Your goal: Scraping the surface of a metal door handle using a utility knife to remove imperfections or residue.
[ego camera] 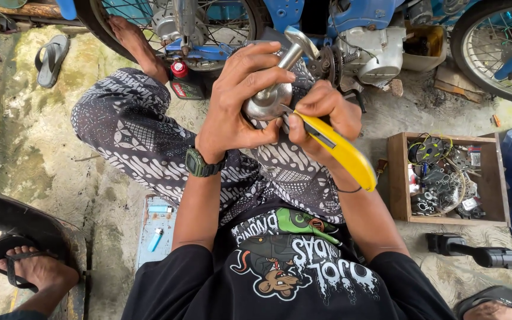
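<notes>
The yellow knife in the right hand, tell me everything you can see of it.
The yellow knife is a utility cutter with a long yellow plastic-looking body and a dark strip along its top. The right hand grips it near the front, so the rear end sticks out toward the wrist. Its tip presses against the shiny metal part, which the left hand holds. The blade itself is too small to make out.

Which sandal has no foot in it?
The grey sandal lying alone on the ground at the top left. The dark sandal at the bottom left has a foot in it, and so does the sandal at the bottom right.
</notes>
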